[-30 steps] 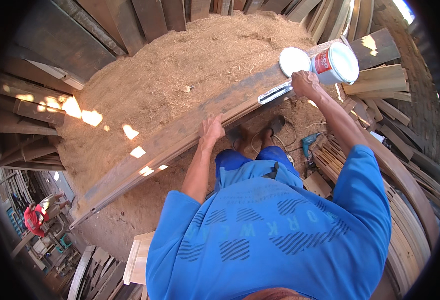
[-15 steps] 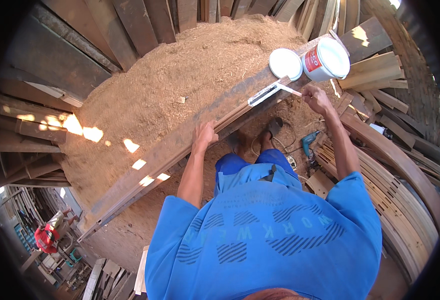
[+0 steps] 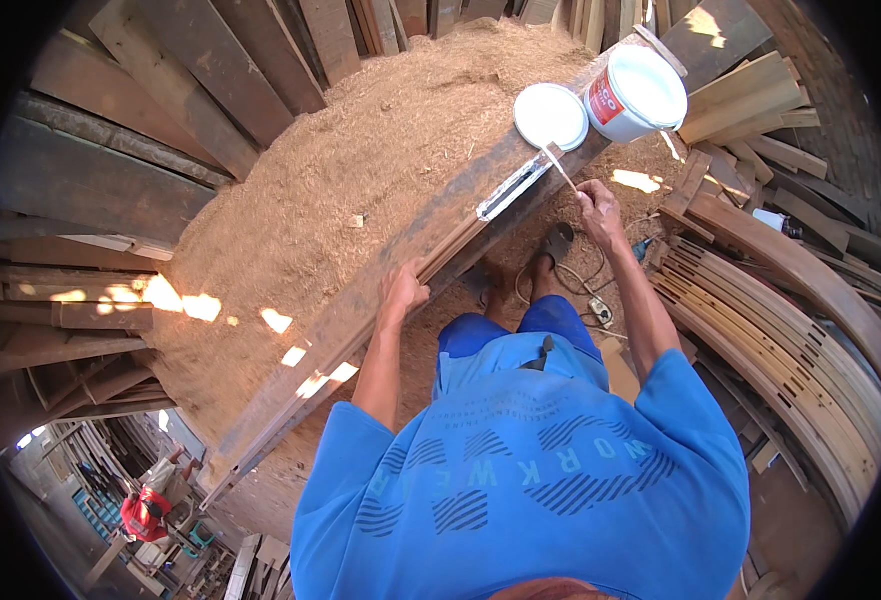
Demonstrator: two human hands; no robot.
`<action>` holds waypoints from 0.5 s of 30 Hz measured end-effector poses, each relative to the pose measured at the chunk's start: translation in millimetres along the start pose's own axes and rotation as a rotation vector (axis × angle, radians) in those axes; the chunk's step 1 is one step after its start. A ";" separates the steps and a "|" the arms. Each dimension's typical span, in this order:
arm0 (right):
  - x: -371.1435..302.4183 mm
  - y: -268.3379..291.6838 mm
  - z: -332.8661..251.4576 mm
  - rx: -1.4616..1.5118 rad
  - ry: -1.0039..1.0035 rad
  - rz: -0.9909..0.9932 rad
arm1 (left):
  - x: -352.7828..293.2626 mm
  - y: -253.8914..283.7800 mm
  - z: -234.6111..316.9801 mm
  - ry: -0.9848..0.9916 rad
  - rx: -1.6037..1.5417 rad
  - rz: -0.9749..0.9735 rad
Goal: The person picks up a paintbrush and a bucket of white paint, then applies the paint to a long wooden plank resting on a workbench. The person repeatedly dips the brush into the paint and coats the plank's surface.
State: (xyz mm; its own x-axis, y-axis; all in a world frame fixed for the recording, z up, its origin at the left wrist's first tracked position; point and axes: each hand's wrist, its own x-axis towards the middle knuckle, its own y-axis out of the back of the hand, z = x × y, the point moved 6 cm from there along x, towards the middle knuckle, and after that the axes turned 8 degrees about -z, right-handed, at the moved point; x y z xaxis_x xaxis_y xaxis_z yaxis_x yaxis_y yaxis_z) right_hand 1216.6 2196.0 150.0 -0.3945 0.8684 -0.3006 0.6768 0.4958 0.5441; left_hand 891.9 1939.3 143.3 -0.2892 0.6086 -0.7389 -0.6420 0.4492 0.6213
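A long narrow wooden piece (image 3: 455,240) lies along a wide dark plank (image 3: 440,203). White paste coats its far right end (image 3: 513,192). My left hand (image 3: 403,288) is closed round the piece partway along, thumb and fingers gripping its edges. In my right hand (image 3: 598,210) is a thin light stick (image 3: 563,173), its tip at the paste-coated end. Just beyond stands a white bucket (image 3: 638,95) with a red label, white inside. Beside it, on the plank, lies a round white lid (image 3: 550,117).
Sawdust (image 3: 380,170) heaps beyond the plank, ringed by leaning boards (image 3: 200,80). Curved slotted timbers (image 3: 780,350) are stacked at right. A cable with a socket block (image 3: 600,312) lies near my feet, close to a teal power tool (image 3: 642,248). Another person in red (image 3: 146,515) is at far left.
My right hand has moved left and slightly down, and the stick now stands steeper at the coated end. My left hand keeps its grip. The whole view has shifted a little.
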 end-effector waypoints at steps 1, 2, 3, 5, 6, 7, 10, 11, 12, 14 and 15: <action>4.2 -1.0 7.2 0.015 -0.060 -0.026 | -0.1 0.7 1.2 0.003 0.006 -0.008; 6.7 -2.5 14.4 0.031 -0.119 -0.053 | 0.0 0.3 2.3 0.006 0.012 -0.016; 1.5 -4.3 15.7 -0.016 -0.147 -0.048 | 0.1 -0.1 2.7 0.011 0.016 -0.026; -2.4 -17.3 29.5 0.017 -0.111 -0.136 | 1.1 2.0 2.9 0.003 0.007 -0.028; -5.1 -21.6 25.5 0.030 -0.093 -0.186 | 0.6 0.3 1.8 0.003 -0.003 -0.031; -6.1 -22.6 23.8 0.093 -0.102 -0.251 | 0.6 -0.8 0.6 0.008 -0.003 -0.030; -5.7 -4.8 11.9 0.249 -0.226 -0.183 | -0.1 -2.5 -1.5 0.022 -0.003 -0.024; -3.5 -0.3 6.1 0.177 -0.238 -0.148 | -0.4 -2.5 -1.5 0.024 -0.002 -0.021; -3.5 -2.6 7.2 0.123 -0.198 -0.182 | 0.4 -0.8 -0.1 0.021 0.003 -0.019; -5.0 -9.6 12.6 0.015 -0.118 -0.251 | 0.2 -0.3 2.6 0.020 0.015 -0.039; -3.7 -9.5 7.4 0.004 -0.087 -0.272 | -0.9 -0.6 2.9 0.024 0.017 -0.048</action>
State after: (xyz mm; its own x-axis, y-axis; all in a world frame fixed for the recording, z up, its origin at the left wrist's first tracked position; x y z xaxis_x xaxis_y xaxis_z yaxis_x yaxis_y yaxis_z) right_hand 1216.2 2188.1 140.2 -0.5073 0.7011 -0.5011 0.5562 0.7105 0.4311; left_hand 894.6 1940.4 144.4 -0.2752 0.5701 -0.7741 -0.6433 0.4891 0.5890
